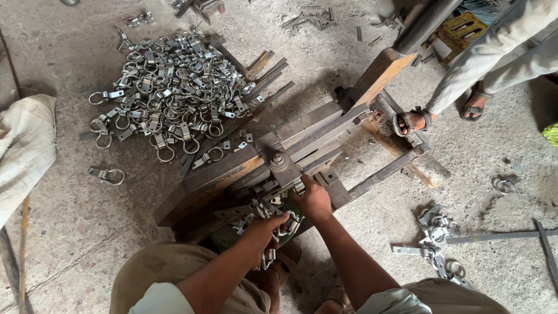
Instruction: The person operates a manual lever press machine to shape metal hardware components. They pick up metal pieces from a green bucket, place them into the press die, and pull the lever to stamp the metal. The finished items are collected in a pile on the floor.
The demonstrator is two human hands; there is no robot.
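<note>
Two hands work close in at the near edge of a low steel press (273,168), hemmed by the person's knees at six o'clock, with bare concrete floor (87,232) open at eight o'clock. The left hand (263,229) is curled into a fist around a bunch of ring clips (285,224), fingers pressed together on the metal just below the press edge. The right hand (314,200), just beside it at one o'clock, rests on the press with fingertips bent down onto a small clip (299,187) by the bolted block; how tightly it pinches I cannot tell. At four o'clock a small scatter of clips and flat strips (439,244) narrows the floor there. Farther off, at eleven o'clock, lies a big heap of finished ring clips (168,93). At two o'clock another person's sandalled feet (410,121) stand against the frame's far end, and a sack (23,151) lies at nine o'clock
</note>
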